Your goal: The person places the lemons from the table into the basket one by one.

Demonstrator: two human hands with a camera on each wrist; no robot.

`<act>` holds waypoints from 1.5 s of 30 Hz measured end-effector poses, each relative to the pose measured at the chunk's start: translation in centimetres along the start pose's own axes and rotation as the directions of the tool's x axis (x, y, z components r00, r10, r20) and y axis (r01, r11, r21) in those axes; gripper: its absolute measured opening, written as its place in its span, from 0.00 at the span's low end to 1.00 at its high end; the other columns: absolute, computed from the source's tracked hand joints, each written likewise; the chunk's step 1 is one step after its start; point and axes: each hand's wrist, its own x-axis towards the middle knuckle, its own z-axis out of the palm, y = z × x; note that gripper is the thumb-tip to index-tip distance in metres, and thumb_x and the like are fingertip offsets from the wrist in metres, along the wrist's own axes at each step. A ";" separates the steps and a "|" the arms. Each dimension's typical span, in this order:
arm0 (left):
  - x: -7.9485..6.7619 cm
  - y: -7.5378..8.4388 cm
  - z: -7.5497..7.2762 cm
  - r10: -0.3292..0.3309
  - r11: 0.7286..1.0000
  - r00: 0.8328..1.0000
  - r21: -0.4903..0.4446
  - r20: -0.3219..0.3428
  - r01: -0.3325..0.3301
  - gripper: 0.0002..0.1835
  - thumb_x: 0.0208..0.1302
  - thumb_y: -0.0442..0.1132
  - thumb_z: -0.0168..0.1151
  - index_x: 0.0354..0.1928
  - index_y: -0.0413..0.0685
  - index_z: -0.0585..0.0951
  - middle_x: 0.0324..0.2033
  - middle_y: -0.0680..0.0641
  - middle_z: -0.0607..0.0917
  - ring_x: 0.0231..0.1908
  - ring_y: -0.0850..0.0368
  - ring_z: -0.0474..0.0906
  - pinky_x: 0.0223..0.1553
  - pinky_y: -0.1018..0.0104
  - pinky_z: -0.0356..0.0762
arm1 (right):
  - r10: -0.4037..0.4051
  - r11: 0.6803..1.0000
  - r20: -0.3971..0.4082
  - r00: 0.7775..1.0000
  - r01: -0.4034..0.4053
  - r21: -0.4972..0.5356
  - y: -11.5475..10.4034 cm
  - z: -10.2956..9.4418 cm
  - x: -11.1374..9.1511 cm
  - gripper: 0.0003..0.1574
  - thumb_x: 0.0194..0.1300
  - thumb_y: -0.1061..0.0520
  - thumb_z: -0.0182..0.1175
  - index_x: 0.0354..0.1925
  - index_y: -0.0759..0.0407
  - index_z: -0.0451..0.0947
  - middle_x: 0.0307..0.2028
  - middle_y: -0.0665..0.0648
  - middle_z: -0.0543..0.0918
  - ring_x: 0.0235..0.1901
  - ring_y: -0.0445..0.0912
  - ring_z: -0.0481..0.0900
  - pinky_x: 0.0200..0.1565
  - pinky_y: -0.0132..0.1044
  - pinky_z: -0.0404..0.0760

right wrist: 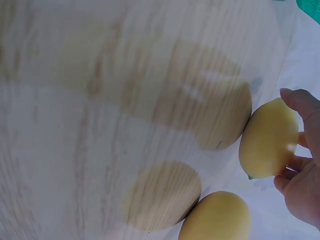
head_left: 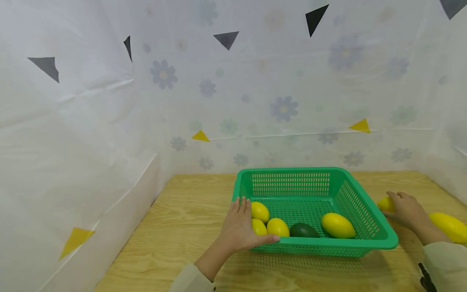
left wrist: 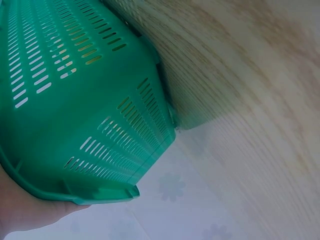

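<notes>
A green basket (head_left: 286, 172) with slotted walls stands on the wooden table. My left hand (head_left: 238, 229) rests on its front left corner, fingers straight over the left rim and thumb along the front rim. Inside lie several yellow lemons (head_left: 337, 225) and a dark green oval fruit (head_left: 304, 230). To the right of the basket, my right hand (head_left: 406, 211) grips another lemon (right wrist: 270, 140) between thumb and fingers, at the table surface. In the right wrist view, the thumb is on the near top of that lemon and the other fingers are partly hidden behind it.
A further yellow fruit (head_left: 450, 227) lies on the table (head_left: 182, 243) by the right forearm, partly covered by the sleeve. White flower-printed sheeting (head_left: 255, 101) stands behind the table and along its left side.
</notes>
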 end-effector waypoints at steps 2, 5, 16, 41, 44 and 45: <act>0.0 0.0 0.0 0.001 1.000 1.000 0.000 0.001 -0.001 0.60 0.48 0.74 0.54 0.71 0.36 0.51 0.70 0.36 0.52 0.72 0.40 0.43 0.72 0.50 0.44 | 0.003 1.000 0.007 1.000 -0.003 0.003 0.1 0.0 0.0 0.42 0.52 0.58 0.66 0.53 0.86 0.60 0.47 0.90 0.62 0.43 0.79 0.62 0.42 0.68 0.68; 0.0 0.0 0.0 0.002 1.000 1.000 -0.001 0.002 -0.002 0.60 0.48 0.74 0.54 0.70 0.36 0.51 0.70 0.36 0.52 0.72 0.40 0.43 0.72 0.50 0.44 | 0.003 1.000 0.009 1.000 -0.003 0.005 0.2 0.1 -0.1 0.42 0.51 0.59 0.67 0.53 0.86 0.59 0.47 0.89 0.62 0.43 0.78 0.62 0.41 0.67 0.69; 0.1 0.0 0.0 0.004 1.000 1.000 -0.006 0.011 -0.004 0.59 0.49 0.74 0.54 0.71 0.36 0.51 0.71 0.36 0.52 0.72 0.41 0.42 0.72 0.50 0.43 | -0.022 1.000 -0.023 0.999 0.021 -0.020 1.0 0.8 -0.4 0.42 0.49 0.60 0.68 0.52 0.85 0.60 0.45 0.88 0.65 0.41 0.77 0.64 0.36 0.64 0.72; 0.1 0.0 0.0 -0.006 1.000 1.000 -0.005 0.012 0.006 0.60 0.49 0.74 0.54 0.71 0.36 0.50 0.71 0.36 0.51 0.72 0.41 0.41 0.72 0.51 0.44 | -0.079 0.996 -0.085 0.993 0.075 -0.045 0.6 0.2 -0.4 0.32 0.46 0.70 0.67 0.46 0.85 0.63 0.36 0.85 0.68 0.31 0.71 0.70 0.28 0.57 0.73; 0.0 0.0 0.0 -0.008 1.000 1.000 -0.008 0.012 0.008 0.60 0.48 0.74 0.54 0.71 0.36 0.50 0.71 0.37 0.51 0.72 0.41 0.42 0.72 0.51 0.44 | -0.073 0.996 -0.065 0.995 0.070 -0.049 0.6 0.1 -0.2 0.33 0.46 0.69 0.67 0.46 0.85 0.63 0.37 0.85 0.68 0.31 0.72 0.70 0.29 0.58 0.73; 0.0 0.0 0.0 -0.007 1.000 1.000 -0.006 0.010 0.007 0.60 0.48 0.74 0.54 0.71 0.36 0.51 0.71 0.36 0.51 0.72 0.41 0.42 0.72 0.51 0.44 | -0.071 0.996 -0.059 0.996 0.068 -0.051 0.6 0.1 -0.2 0.33 0.46 0.69 0.67 0.46 0.85 0.63 0.37 0.85 0.68 0.31 0.72 0.70 0.29 0.58 0.73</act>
